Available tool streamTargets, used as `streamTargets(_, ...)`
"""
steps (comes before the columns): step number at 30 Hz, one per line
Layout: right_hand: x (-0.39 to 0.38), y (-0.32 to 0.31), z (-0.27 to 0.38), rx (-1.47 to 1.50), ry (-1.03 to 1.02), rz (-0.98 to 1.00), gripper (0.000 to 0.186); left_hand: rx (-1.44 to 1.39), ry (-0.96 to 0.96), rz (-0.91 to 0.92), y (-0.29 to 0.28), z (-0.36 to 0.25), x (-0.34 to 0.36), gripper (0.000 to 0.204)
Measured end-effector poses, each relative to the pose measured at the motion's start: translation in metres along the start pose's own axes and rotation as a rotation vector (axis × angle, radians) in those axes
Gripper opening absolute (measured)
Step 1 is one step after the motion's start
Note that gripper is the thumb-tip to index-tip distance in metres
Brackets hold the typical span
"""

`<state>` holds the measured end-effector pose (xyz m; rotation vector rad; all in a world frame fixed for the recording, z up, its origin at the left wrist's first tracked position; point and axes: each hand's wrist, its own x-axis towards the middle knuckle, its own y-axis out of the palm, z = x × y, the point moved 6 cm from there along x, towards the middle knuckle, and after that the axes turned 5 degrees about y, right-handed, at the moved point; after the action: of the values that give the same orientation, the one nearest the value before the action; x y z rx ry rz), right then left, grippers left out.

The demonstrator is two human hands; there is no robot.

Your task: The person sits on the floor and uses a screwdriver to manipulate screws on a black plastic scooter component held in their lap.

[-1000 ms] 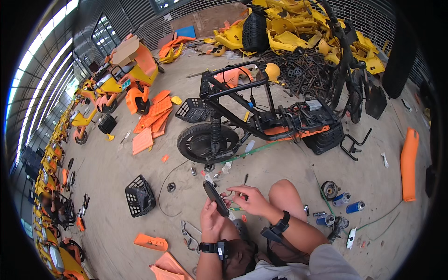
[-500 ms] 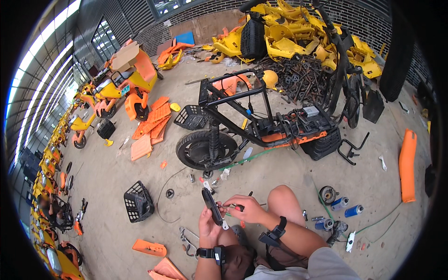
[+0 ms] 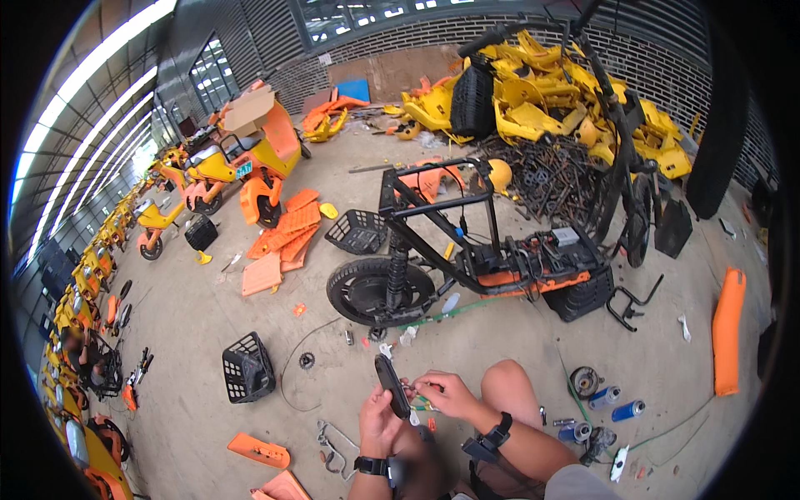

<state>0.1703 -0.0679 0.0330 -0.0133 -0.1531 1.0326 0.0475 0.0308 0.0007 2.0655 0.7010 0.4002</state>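
Observation:
My left hand (image 3: 377,421) grips a long, dark, narrow part (image 3: 390,387) with rounded ends, held upright at the lower middle. My right hand (image 3: 450,398) is closed beside it, pinching a small slender tool (image 3: 421,387) against the part's right side; the tool's tip is too small to make out. Small items lie on the floor just behind my hands. Beyond them stands a stripped black scooter frame (image 3: 442,196) with a rear wheel (image 3: 350,292), shock absorber and exposed wiring on its deck.
Orange panels (image 3: 260,273), black baskets (image 3: 248,367) and a bent stand (image 3: 635,304) lie around me. Blue cans (image 3: 629,411) sit at right near a long orange panel (image 3: 727,329). Yellow scrap (image 3: 525,100) and rusty metal are piled behind. Scooters (image 3: 92,275) line the left, where another person (image 3: 83,358) sits.
My view has tilted up, so the floor and scene sit lower. My right hand's fingers have closed on the small tool at the part, which stays in my left hand.

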Motion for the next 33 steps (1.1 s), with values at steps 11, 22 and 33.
streamTargets(11,-0.002,0.002,0.018,-0.040,-0.098,0.029,0.015,-0.034,-0.001,-0.071,-0.014,0.000,-0.004,0.040)
streamTargets(22,-0.001,-0.001,0.004,-0.119,0.101,-0.003,0.011,0.075,-0.039,-0.123,-0.010,0.003,-0.003,0.034)
streamTargets(33,0.000,0.001,0.004,-0.136,-0.042,0.047,0.013,0.076,-0.070,-0.140,-0.005,0.003,-0.004,0.037)
